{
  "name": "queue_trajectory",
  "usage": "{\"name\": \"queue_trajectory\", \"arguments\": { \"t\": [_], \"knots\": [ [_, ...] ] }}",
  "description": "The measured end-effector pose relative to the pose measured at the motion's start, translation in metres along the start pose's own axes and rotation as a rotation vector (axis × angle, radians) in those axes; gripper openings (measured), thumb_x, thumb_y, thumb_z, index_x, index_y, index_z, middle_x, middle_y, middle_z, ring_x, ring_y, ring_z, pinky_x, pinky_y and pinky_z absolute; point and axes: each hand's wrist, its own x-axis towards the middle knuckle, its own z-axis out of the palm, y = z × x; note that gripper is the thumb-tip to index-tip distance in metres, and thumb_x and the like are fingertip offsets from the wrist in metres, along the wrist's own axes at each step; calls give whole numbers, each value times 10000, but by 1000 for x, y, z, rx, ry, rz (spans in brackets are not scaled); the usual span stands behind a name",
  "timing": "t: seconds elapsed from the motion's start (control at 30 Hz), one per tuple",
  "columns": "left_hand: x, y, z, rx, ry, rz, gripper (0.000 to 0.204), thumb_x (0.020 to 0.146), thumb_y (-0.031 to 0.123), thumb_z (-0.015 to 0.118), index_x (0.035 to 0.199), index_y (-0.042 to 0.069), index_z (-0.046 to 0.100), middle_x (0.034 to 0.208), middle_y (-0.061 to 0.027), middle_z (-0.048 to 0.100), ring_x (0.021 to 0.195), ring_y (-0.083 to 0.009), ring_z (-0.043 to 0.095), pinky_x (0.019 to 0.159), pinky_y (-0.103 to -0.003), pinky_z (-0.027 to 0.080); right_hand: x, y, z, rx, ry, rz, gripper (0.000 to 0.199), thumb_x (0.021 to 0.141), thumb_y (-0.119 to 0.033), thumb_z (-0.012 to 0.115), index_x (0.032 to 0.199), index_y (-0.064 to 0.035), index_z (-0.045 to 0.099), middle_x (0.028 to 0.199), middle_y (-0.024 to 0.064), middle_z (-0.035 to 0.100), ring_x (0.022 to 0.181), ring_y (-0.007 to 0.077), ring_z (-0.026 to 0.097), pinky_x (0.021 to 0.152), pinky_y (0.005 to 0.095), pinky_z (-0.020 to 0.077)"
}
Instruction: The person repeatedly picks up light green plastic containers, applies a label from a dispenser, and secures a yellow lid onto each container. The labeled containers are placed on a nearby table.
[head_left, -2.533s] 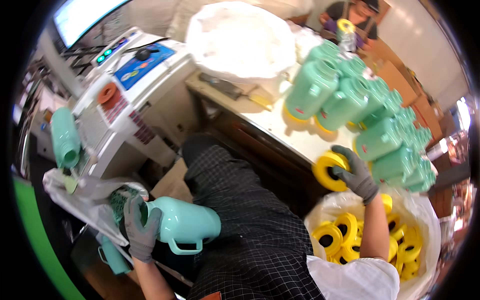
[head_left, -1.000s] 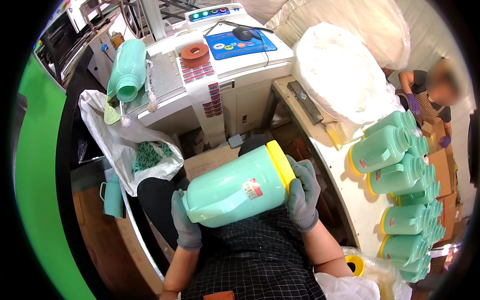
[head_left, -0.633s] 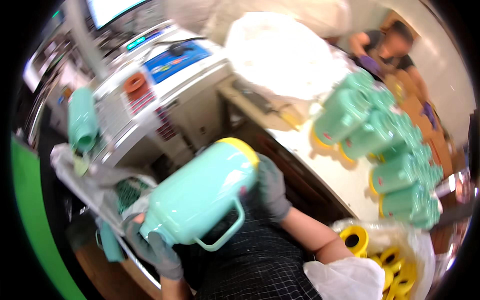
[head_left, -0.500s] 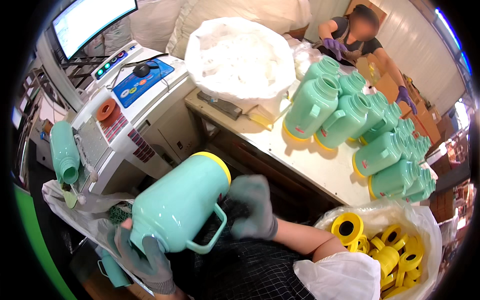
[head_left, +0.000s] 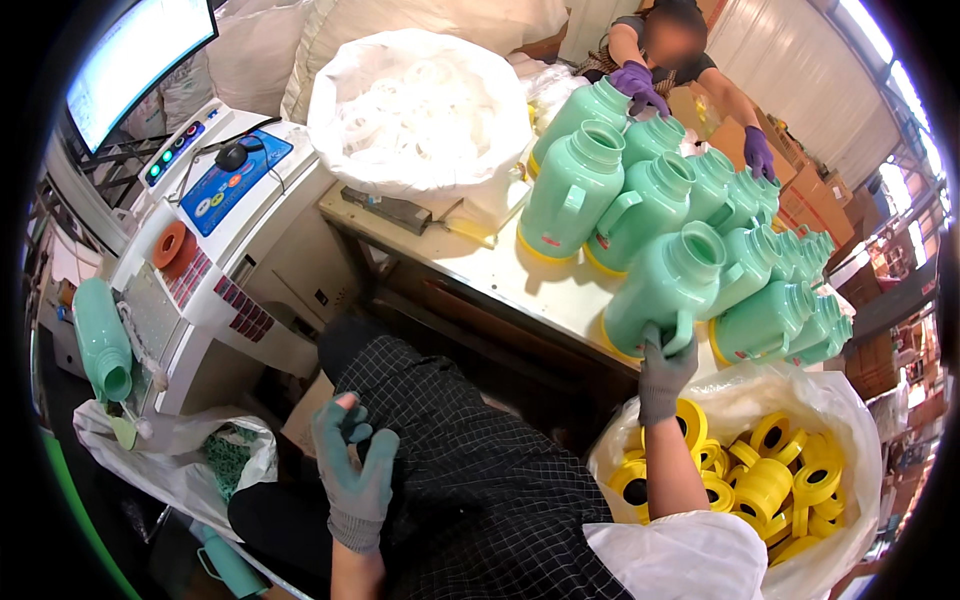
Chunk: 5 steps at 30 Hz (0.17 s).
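A mint-green thermos jug (head_left: 655,285) with a yellow base ring stands on the near edge of the white table. My right hand (head_left: 668,375), in a grey glove, is closed round its handle. My left hand (head_left: 355,465), gloved too, is held over my lap with its fingers apart and slightly bent, nothing in it. Beyond the held jug stand several like jugs (head_left: 572,190), all with open necks. Just below my right hand is a white bag of yellow rings (head_left: 765,490).
A co-worker's purple-gloved hands (head_left: 640,85) are at the far jugs. The white table (head_left: 500,285) also bears a big bag of white pieces (head_left: 420,120). At left stand a machine with a control panel (head_left: 180,150), a lying green jug (head_left: 100,335) and a scrap bag (head_left: 170,440).
The jug that lay tilted in my left hand now stands on the table, with my right hand on its handle. My left hand has let go. The co-worker's hands have moved onto the far jugs.
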Motion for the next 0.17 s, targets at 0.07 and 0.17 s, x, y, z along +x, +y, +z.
{"name": "queue_trajectory", "arguments": {
  "t": [0.07,0.17],
  "knots": [
    [-6,-1,6,43,-74,-9,522,870,8,665,1380,12,553,1340,-101,558,1142,-194,592,976,-338,513,27,43,3,210,88,224,368,917,-152,823,1195,-3,634,878,62,630,739,118,595,720,269,558],
    [-8,3,4,70,-169,6,536,881,43,692,1400,51,560,1357,-106,560,1165,-214,595,1017,-349,509,71,45,21,-72,57,410,393,930,-223,816,1229,-26,653,1076,105,709,937,203,712,855,367,595]
  ]
}}
